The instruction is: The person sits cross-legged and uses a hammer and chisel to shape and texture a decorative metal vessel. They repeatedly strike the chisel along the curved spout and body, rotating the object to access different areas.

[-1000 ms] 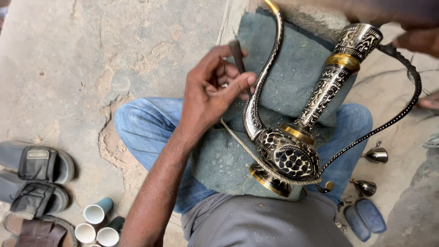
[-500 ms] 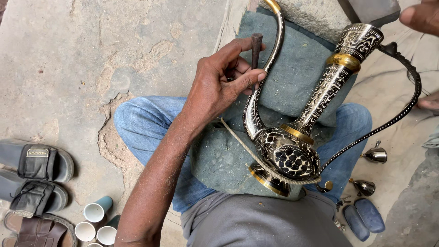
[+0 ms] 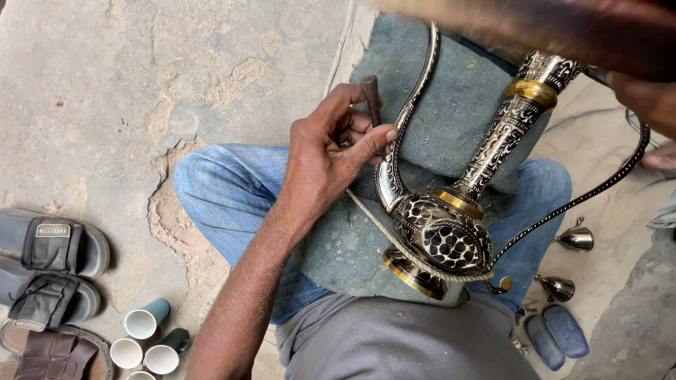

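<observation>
Your left hand (image 3: 331, 158) has shifted since half a second ago: the dark metal punch (image 3: 372, 105) it grips now leans closer to the curved spout (image 3: 412, 112), and a blurred dark shape sweeps across the top right where your right hand (image 3: 651, 98) was lifted clear. Your left fingers (image 3: 366, 144) are pressed together, pinching the punch upright, its tip hidden behind them. Whether the right fingers are closed I cannot tell; blur hides them. Just right of your fingers the engraved black-and-brass ewer (image 3: 443, 239) lies on the green stone slab (image 3: 451, 119) across your lap, lashed with a cord (image 3: 384, 229). Hold the punch steady against the spout, fingers clear of its head.
</observation>
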